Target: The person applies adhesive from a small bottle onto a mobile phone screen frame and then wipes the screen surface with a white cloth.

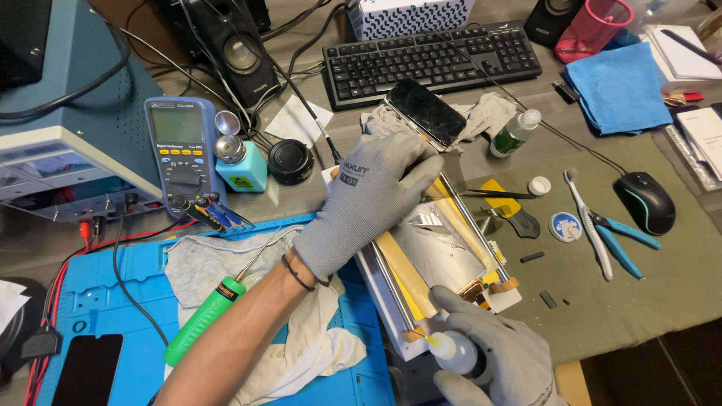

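Observation:
My left hand, in a grey glove, reaches across from the lower left and grips the lower edge of a black phone that is tilted up. Under the hand lies a metal plate device with silver rails, tan strips and a shiny sheet on top. My right hand, also gloved, is at the bottom edge and holds a small white squeeze bottle. The bottle's yellow tip points at the near end of the device.
A multimeter, a teal dispenser bottle, a green-handled tool and a white cloth lie on the blue mat at left. On the right are a toothbrush, blue cutters and a mouse, with a keyboard behind.

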